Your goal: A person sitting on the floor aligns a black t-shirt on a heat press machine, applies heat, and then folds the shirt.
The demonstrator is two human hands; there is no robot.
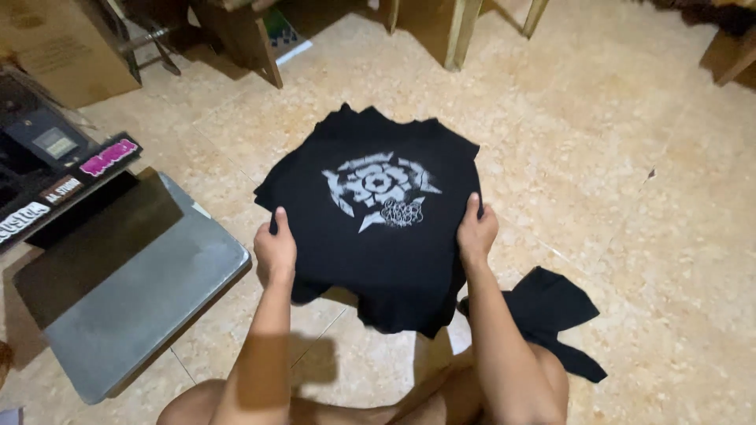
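I hold a black T-shirt out flat in front of me, above the floor. A pale grey star-like print sits on its upper half. My left hand grips the shirt's left edge, thumb up along the cloth. Its right edge is in my right hand, also with the thumb on top. The shirt's lower hem hangs loose over my knees.
A heat press stands at the left, with a grey flat platen and a raised black upper part bearing stickers. Another black cloth lies on the beige tiled floor by my right arm. Wooden furniture legs and a cardboard box stand beyond.
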